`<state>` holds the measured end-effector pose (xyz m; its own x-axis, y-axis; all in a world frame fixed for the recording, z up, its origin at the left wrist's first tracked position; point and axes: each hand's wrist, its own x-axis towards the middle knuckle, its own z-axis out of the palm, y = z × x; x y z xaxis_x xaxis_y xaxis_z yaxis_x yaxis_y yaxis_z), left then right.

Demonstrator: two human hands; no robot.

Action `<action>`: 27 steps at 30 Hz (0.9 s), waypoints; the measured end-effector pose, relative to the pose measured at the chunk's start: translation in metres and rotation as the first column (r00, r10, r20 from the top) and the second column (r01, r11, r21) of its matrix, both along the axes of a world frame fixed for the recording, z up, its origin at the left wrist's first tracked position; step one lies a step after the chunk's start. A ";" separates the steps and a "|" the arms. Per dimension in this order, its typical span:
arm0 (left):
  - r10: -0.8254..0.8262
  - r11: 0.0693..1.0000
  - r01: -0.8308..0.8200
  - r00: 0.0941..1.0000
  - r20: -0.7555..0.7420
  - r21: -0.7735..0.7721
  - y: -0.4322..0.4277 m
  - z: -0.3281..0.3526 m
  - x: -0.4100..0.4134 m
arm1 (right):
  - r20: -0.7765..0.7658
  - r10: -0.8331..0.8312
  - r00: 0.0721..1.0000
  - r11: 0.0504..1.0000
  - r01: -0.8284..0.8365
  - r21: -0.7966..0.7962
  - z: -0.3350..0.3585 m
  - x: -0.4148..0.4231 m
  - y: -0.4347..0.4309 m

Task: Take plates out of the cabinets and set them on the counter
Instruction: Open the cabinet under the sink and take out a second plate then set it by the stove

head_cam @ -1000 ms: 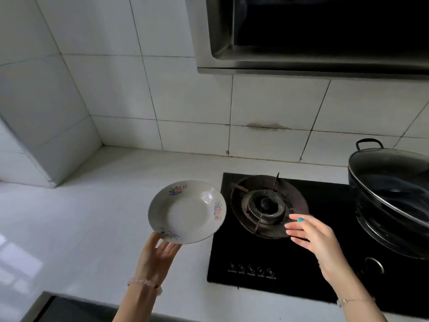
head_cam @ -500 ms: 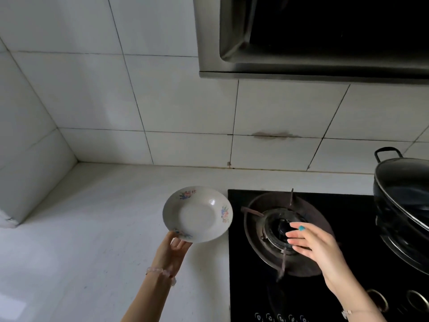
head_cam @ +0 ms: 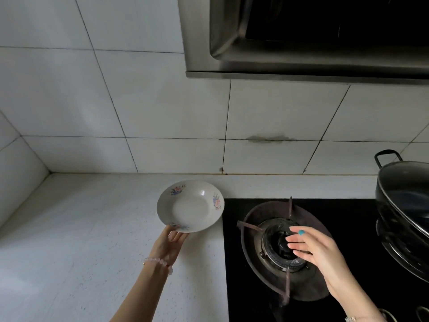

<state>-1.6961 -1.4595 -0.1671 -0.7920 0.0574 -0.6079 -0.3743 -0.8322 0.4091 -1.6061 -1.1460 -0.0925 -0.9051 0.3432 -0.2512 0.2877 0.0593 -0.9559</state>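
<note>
We are holding the plate [head_cam: 190, 205] by its near rim with our left hand [head_cam: 170, 244] — thumb at the edge, fingers curled beneath. We are carrying it tilted with its hollow facing us, so its weight is hanging from that one pinch instead of lying flat. It is hovering over the white counter [head_cam: 81, 228], close to the counter's right edge just beside the black hob [head_cam: 348, 219], and toward the back edge where the tiled wall [head_cam: 162, 101] begins. We cannot tell whether its far rim is touching the surface, though the tilt suggests it is not yet set down. We are probably choosing this spot because the counter offers flat footing and the hob does not. Our right hand [head_cam: 318, 249] is hovering above the burner [head_cam: 282, 242] with fingers straight and loosely spread, gripping nothing — perhaps waiting to steady the plate, perhaps only balancing us. The dark pot [head_cam: 404, 205] is sitting at the hob's right side, well apart from the plate. In our judgement the plate needs levelling and lowering while our fingers are sliding out from under it, and we are risking a rocking plate if its right rim is overlapping the hob's edge.
</note>
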 end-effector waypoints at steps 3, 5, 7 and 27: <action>-0.012 1.000 0.012 1.000 0.003 -0.017 0.000 -0.001 -0.013 | 0.011 0.004 1.000 1.000 -0.004 0.012 0.000 -0.008 0.000; -0.010 1.000 0.010 1.000 0.007 -0.015 0.000 -0.003 -0.019 | 0.016 0.007 1.000 1.000 -0.007 0.019 -0.001 -0.012 0.000; -0.015 1.000 0.015 1.000 0.001 -0.006 0.000 -0.005 -0.024 | 0.020 0.001 1.000 1.000 -0.002 0.017 -0.001 -0.016 0.000; 0.015 1.000 -0.015 1.000 0.025 0.009 0.004 -0.027 -0.053 | 0.058 0.008 0.998 0.999 -0.010 0.036 -0.005 -0.030 -0.010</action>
